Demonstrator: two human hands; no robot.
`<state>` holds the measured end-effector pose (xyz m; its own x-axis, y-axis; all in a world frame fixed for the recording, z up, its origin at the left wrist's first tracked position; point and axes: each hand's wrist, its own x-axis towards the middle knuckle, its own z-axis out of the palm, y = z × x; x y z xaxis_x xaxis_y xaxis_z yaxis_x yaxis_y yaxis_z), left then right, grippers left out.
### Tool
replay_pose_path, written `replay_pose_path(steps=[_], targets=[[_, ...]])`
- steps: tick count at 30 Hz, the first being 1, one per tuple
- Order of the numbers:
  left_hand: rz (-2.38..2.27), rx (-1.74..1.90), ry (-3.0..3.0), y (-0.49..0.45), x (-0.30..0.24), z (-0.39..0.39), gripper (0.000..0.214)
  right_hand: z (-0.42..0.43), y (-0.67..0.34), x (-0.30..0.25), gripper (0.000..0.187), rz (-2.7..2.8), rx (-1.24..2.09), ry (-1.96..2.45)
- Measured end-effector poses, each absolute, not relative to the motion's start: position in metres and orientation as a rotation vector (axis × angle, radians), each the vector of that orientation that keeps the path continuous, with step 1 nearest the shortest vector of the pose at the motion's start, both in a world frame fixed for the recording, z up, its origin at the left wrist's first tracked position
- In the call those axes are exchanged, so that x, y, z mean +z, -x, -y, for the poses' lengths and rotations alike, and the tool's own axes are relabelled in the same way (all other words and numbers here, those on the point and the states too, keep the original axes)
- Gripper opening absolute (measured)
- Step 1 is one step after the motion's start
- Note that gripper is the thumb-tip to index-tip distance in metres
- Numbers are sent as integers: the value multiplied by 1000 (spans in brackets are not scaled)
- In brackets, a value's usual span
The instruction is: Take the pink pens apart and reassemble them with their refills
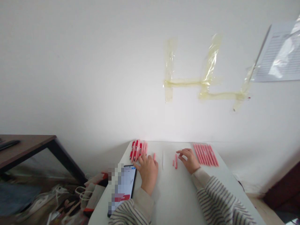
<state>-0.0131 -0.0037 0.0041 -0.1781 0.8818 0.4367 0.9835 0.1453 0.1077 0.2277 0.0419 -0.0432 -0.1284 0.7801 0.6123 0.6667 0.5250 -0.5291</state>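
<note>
My left hand [148,172] lies low over the white table with its fingers spread, just in front of a bunch of red and pink pens [138,150]. Beside its thumb a short pink pen part [154,156] shows, partly covered by the hand. A thin white refill [163,160] lies between my two hands. Close to the fingertips of my right hand [188,160] are a pink pen barrel [176,161] and a tiny pink piece [173,162]. The right thumb and index finger are apart, and I see nothing held between them.
A row of pink pens [206,154] lies at the table's back right. The phone [125,187] rests along the left edge of the white table [174,200]. A wall [105,78] stands behind. A dark desk [30,147] and cluttered bags [93,190] are on the left.
</note>
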Motion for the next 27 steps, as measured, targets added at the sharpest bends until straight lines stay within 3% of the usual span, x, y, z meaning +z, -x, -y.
replay_pose_path(steps=[12, 19, 27], targets=[[2124, -572, 1816, 13, 3, 3, 28, -44, -226, -51, 11, 1743, 206, 1209], [2064, -722, 1902, 12, 2, 2, 25, -45, -226, -52, 22, 1687, 280, 1209], [1932, -972, 2139, 0, 1, 6, 13, -39, -219, -42, 21, 1808, 241, 1132]])
